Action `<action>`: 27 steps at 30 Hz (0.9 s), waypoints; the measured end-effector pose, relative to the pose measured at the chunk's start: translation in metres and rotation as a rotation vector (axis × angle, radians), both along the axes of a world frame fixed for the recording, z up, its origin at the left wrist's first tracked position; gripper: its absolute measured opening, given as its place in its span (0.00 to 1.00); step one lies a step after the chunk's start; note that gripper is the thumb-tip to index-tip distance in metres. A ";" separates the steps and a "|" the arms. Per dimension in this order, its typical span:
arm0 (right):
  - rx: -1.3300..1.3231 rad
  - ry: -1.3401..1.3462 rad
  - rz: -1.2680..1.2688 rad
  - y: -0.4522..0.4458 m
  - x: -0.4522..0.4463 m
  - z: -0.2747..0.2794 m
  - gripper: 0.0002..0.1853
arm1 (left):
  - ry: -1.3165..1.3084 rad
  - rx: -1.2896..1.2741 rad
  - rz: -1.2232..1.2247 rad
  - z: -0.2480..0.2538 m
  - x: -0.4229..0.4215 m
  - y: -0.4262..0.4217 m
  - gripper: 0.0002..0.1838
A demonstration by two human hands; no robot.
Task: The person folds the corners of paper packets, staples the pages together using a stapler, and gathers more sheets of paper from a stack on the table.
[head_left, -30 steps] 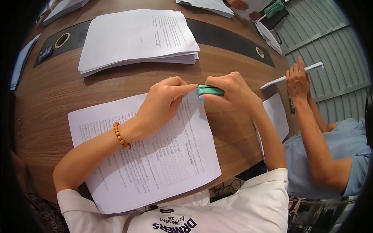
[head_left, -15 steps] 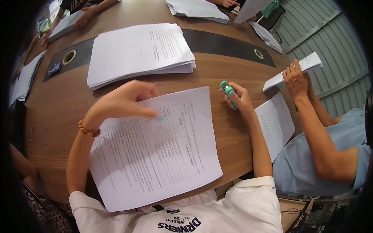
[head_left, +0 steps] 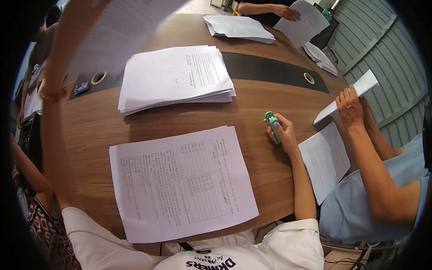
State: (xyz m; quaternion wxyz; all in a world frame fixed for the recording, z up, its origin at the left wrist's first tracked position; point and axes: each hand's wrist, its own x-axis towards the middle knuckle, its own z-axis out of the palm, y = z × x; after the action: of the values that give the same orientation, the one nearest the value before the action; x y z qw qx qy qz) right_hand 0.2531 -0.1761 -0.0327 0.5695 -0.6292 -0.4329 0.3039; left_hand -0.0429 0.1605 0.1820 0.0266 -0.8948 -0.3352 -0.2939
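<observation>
My left hand (head_left: 74,40) is raised at the upper left, smeared by motion, with its fingertips cut off by the top edge. A blurred printed sheet of paper (head_left: 119,33) hangs in the air with it. My right hand (head_left: 284,130) is closed around a small green stapler (head_left: 272,127), held just above the table at right of centre. In front of me lie printed sheets (head_left: 166,189) with a table grid on top, close to the table's near edge. Beyond them sits a thick stack of printed paper (head_left: 175,81).
The wooden table (head_left: 94,130) has a dark inset strip (head_left: 270,72) with a cable hole (head_left: 308,78). A small blue item (head_left: 82,87) lies on the strip. At right, a person in blue (head_left: 382,189) holds folded paper (head_left: 366,84). Across, another person's hand (head_left: 288,12) holds sheets.
My left hand has swung up and left from over the near sheets, carrying a sheet into the air. My right hand still holds the stapler. The view has shifted slightly.
</observation>
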 end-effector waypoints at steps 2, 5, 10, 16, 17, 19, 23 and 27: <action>-0.007 -0.003 -0.007 0.000 0.000 -0.001 0.23 | -0.024 0.438 -0.026 -0.025 0.030 -0.009 0.10; -0.007 -0.019 -0.002 -0.003 0.001 -0.003 0.21 | 0.116 0.770 -0.105 -0.082 0.060 -0.014 0.07; -0.016 -0.038 -0.011 -0.001 -0.001 0.000 0.19 | 0.390 0.549 -0.334 -0.193 0.067 -0.046 0.14; -0.014 -0.056 -0.018 -0.001 -0.001 -0.002 0.19 | 0.460 0.511 -0.285 -0.199 0.057 -0.053 0.17; -0.012 -0.057 -0.013 -0.001 -0.001 -0.001 0.19 | 0.461 0.512 -0.280 -0.199 0.057 -0.052 0.17; -0.037 -0.078 -0.046 -0.003 -0.003 0.000 0.19 | 0.510 0.483 -0.212 -0.200 0.057 -0.051 0.17; -0.015 -0.302 -0.173 0.003 -0.015 -0.004 0.19 | 0.466 0.353 -0.223 -0.202 0.057 -0.051 0.17; 0.033 -0.837 -0.352 0.009 -0.031 0.002 0.21 | 0.317 0.129 -0.291 -0.181 0.053 -0.088 0.21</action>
State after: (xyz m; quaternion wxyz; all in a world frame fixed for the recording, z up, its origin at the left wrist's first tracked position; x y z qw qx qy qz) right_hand 0.2224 -0.1673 -0.0308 0.3983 -0.7528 -0.5171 -0.0848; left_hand 0.0106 0.0730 0.0009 0.0934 -0.9651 -0.1747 -0.1714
